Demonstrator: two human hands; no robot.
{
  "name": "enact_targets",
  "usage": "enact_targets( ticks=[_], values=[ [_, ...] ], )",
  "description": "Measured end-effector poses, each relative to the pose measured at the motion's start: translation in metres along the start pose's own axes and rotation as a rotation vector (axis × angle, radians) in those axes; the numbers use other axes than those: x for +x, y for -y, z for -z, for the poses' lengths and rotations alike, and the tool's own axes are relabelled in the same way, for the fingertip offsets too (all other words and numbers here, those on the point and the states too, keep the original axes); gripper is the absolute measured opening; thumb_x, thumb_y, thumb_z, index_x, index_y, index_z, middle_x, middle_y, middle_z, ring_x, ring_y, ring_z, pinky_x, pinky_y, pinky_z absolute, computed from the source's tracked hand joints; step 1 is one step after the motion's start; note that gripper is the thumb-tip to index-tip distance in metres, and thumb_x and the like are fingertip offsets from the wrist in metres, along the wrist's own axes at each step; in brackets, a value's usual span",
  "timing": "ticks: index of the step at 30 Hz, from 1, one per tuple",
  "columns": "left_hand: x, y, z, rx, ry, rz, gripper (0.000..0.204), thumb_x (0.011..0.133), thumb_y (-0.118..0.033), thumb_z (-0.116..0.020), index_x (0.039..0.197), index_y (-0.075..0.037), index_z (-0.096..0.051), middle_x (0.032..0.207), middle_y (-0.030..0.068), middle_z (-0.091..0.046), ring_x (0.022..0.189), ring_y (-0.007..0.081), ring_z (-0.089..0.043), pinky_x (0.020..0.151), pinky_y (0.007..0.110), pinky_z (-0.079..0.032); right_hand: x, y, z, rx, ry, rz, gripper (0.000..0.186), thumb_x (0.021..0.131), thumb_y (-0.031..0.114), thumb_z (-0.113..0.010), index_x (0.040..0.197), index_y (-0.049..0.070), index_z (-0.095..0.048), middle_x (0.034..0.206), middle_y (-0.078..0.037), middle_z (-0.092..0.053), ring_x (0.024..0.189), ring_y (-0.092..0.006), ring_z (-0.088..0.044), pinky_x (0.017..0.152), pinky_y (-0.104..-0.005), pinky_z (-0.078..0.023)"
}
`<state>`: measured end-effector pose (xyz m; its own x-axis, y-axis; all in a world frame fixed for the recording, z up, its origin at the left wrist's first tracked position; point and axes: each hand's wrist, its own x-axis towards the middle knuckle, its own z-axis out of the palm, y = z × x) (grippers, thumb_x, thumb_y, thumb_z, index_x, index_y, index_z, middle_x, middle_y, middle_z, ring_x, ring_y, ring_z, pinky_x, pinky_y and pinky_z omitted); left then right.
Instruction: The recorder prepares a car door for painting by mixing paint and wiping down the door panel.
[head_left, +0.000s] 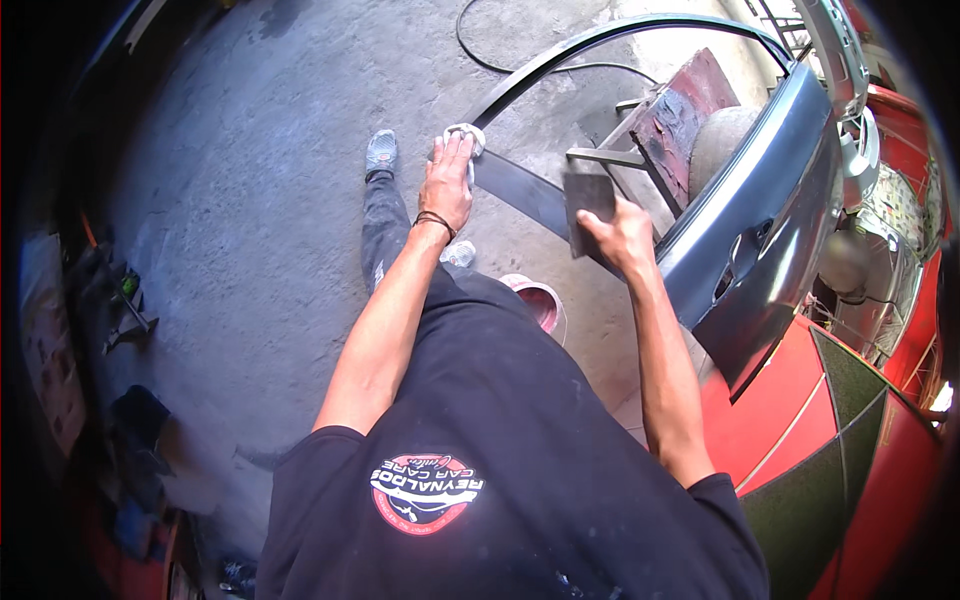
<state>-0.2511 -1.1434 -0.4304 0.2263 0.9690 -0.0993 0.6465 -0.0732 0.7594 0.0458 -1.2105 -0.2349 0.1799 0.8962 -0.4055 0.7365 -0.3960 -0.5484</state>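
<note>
A dark car door (755,185) slants across the right side, with its curved window frame (580,45) reaching up and left. My left hand (448,188) presses a crumpled white cloth (474,137) against the corner of that frame, its fingers laid over the cloth. A flat dark bar of the frame (525,193) runs from there toward the door. My right hand (625,238) grips a dark rectangular sanding block (590,208), thumb across its near face. The block is held over the bar; whether it touches is unclear.
Beneath the door stands a metal-legged stand with a stained panel (690,110). A reddish bucket (540,302) sits near my legs. A black hose (475,50) curves over the concrete floor (260,200). Red car panels (765,410) are at the right; tools and clutter (130,320) line the left.
</note>
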Motion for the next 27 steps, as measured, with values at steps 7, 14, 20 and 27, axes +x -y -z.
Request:
enact_targets(
  ticks=[7,14,20,27],
  values=[
    [-0.012,-0.020,-0.007,0.110,0.018,-0.067,0.079,0.109,0.000,-0.059,0.185,-0.020,-0.050,0.193,0.0148,-0.045,0.182,0.0473,-0.031,0.145,0.072,-0.026,-0.036,0.033,-0.047,-0.051,-0.210,-0.031,0.043,0.101,0.040,-0.088,0.128,0.006,-0.086,0.105,-0.026,-0.087,0.096,-0.0424,-0.088,0.089,-0.0529,-0.067],
    [-0.112,-0.207,-0.085,0.050,0.301,-0.626,0.087,0.100,-0.004,-0.067,0.184,-0.015,-0.051,0.193,0.0159,-0.046,0.183,0.0422,-0.033,0.148,0.069,-0.020,-0.182,-0.030,0.059,0.490,-0.742,-0.278,0.030,0.106,0.019,-0.096,0.126,-0.002,-0.087,0.115,-0.003,-0.088,0.099,-0.0111,-0.077,0.093,-0.0322,-0.064],
    [-0.108,-0.191,-0.102,0.180,0.244,-0.788,0.088,0.100,-0.007,-0.068,0.185,-0.018,-0.050,0.193,0.0128,-0.046,0.183,0.0367,-0.034,0.150,0.065,-0.015,-0.221,-0.054,0.052,0.491,-0.850,-0.443,0.029,0.107,0.015,-0.094,0.130,0.000,-0.087,0.114,-0.004,-0.089,0.100,-0.0135,-0.080,0.094,-0.0305,-0.063],
    [-0.013,-0.055,-0.036,0.182,-0.030,-0.219,0.072,0.111,0.007,-0.052,0.182,-0.009,-0.051,0.191,0.0184,-0.047,0.178,0.0468,-0.039,0.146,0.060,-0.032,-0.216,-0.086,0.067,0.519,-0.776,-0.499,0.028,0.109,0.019,-0.093,0.131,0.004,-0.086,0.115,-0.001,-0.085,0.096,-0.0096,-0.077,0.082,-0.0285,-0.062]
  ],
)
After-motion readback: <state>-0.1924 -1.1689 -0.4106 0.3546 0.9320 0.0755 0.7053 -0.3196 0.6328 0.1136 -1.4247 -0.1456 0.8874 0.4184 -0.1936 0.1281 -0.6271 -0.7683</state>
